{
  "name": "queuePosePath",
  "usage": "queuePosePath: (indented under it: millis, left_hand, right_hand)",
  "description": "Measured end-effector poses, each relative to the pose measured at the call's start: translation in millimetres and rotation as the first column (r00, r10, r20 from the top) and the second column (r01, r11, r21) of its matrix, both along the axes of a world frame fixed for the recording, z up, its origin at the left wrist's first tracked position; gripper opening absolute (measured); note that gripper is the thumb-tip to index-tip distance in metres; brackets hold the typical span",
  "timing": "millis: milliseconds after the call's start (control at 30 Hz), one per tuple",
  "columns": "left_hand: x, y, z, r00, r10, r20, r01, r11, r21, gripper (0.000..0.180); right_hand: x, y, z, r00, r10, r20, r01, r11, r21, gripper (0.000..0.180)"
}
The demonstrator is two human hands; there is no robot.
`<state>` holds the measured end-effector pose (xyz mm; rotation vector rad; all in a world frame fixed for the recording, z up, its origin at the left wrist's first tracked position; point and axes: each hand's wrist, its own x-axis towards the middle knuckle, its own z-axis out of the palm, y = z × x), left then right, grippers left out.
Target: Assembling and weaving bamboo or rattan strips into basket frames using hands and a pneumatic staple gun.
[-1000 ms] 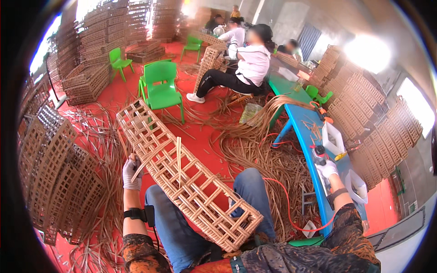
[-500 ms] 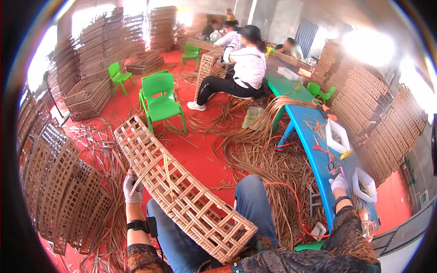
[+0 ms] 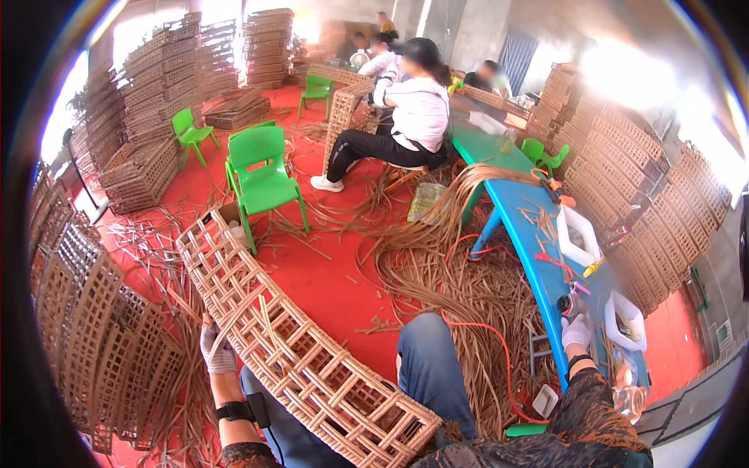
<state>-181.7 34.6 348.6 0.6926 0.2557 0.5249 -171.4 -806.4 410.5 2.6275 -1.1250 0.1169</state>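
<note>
A long, narrow rattan basket (image 3: pixel 312 355) with open weave lies slanted across my lap, its near end by my waist. My left hand (image 3: pixel 217 347), in a pale glove, is closed on its left edge; some fingers are hidden behind the weave. A loose rattan strip (image 3: pixel 264 316) sticks up from the basket's middle. At the right, my gloved right hand (image 3: pixel 577 334) is closed around a small dark and silver tool (image 3: pixel 568 304) at the edge of the blue table (image 3: pixel 511 226). A pink piece lies beside the tool.
White six-sided containers (image 3: pixel 578 235) stand on the table. A red hose (image 3: pixel 499 343) hangs past piled rattan strips (image 3: pixel 437 273). Green chairs (image 3: pixel 261 168), stacked baskets (image 3: pixel 117 343) and a seated co-worker (image 3: pixel 417 109) are around me.
My right hand and the dark tool have moved a little toward me, and the hand has closed on it. The basket and my left hand have shifted slightly left and down in view.
</note>
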Motion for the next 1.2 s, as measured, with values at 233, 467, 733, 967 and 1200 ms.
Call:
queuePosePath:
  millis: [233,467,733,967,1200]
  left_hand:
    - [-4.4,-3.0,-1.7,0.957,-0.181,0.226,0.182,0.983,0.019,0.039]
    - [-5.3,-6.2,-6.5,0.985,-0.108,0.132,0.110,0.994,-0.006,0.040]
    - [-5.3,-9.1,-8.1,0.993,-0.053,0.107,0.052,0.999,0.010,0.036]
    - [-6.4,-16.0,1.1,0.997,-0.026,0.078,0.026,1.000,-0.003,0.036]
    - [-3.2,-19.0,4.5,0.997,-0.017,0.071,0.020,0.999,-0.037,0.039]
  right_hand:
    - [1.8,1.3,-3.7,0.998,-0.057,-0.018,0.058,0.998,0.015,0.068]
    - [2.4,6.8,-1.2,0.996,-0.092,-0.013,0.093,0.995,0.033,0.067]
    - [2.4,13.9,3.7,0.993,-0.120,-0.010,0.120,0.992,0.045,0.065]
    - [2.2,16.7,4.9,0.995,-0.100,-0.001,0.100,0.994,0.033,0.064]
    - [1.4,17.3,3.7,0.995,-0.088,0.036,0.087,0.996,0.020,0.063]
